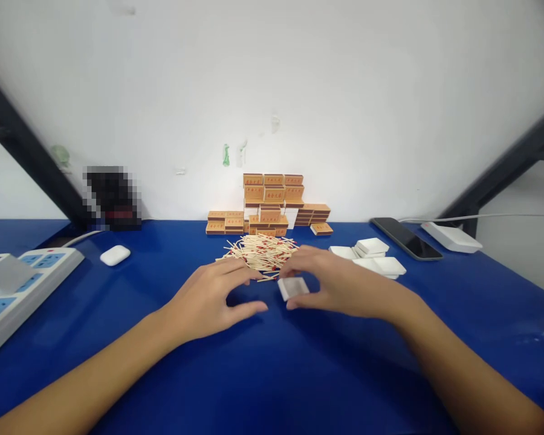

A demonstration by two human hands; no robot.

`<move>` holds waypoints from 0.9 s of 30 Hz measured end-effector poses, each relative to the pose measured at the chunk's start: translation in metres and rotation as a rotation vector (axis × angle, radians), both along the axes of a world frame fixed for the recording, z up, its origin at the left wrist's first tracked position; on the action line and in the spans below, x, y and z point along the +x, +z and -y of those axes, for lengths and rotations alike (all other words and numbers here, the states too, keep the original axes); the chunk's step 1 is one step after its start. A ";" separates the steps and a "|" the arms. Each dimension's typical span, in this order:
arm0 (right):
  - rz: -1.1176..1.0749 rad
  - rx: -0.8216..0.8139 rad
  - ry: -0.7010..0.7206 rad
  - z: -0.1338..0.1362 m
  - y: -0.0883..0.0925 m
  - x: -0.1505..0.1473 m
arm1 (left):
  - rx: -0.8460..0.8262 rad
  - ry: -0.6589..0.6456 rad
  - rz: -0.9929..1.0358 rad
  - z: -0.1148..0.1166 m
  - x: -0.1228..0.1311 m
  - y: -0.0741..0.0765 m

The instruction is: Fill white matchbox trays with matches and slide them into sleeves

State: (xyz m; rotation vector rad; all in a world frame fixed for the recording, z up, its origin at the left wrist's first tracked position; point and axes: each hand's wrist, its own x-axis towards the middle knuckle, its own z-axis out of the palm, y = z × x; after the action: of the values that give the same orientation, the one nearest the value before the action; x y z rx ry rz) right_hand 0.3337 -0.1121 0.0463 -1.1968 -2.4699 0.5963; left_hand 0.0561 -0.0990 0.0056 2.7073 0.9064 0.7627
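Right hand (pixel 333 282) pinches the tray (pixel 294 288) between thumb and fingers, just nearer than the matches (pixel 263 249); left hand (pixel 211 296) (half open, empty) curves beside them!

From matches (pixel 263 250), ran clear toward nine o'clock up to case (pixel 115 255); was blocked at twelve by boxes (pixel 274 193), three by trays (pixel 390 266).

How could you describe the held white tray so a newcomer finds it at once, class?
On the blue table, find the heap of matches. Just to its near right, in the grip of the right hand, is the small white tray. It alone is held; similar white pieces lie grouped farther right.
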 end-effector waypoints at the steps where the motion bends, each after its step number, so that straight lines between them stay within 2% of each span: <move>1: -0.013 -0.035 0.040 0.003 -0.002 -0.006 | -0.018 -0.020 -0.009 0.003 0.002 0.000; 3: -0.030 -0.074 0.061 0.004 -0.004 -0.009 | -0.052 -0.051 -0.013 0.006 0.004 -0.001; 8: 0.080 -0.078 -0.068 -0.002 -0.007 0.010 | -0.084 -0.017 -0.030 0.006 0.008 -0.010; 16: 0.095 -0.135 -0.009 -0.004 -0.010 -0.001 | -0.128 0.012 -0.022 0.009 0.013 -0.019; 18: 0.059 -0.070 -0.072 -0.011 -0.011 0.002 | -0.141 0.017 -0.022 0.008 0.011 -0.019; 21: 0.003 0.145 -0.194 -0.024 -0.018 0.008 | -0.129 0.011 -0.026 0.007 0.010 -0.017; 23: -0.026 0.240 -0.213 -0.032 -0.024 0.009 | -0.121 0.011 -0.031 0.008 0.010 -0.015; 27: -0.061 0.249 -0.184 -0.042 -0.031 0.002 | -0.140 0.011 -0.052 0.010 0.010 -0.014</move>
State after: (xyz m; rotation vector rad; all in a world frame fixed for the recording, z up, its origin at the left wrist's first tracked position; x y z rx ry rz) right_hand 0.3357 -0.0697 0.0157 -1.2657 -2.2707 0.2620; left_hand 0.0660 -0.1087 -0.0079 2.6132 0.9495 0.6088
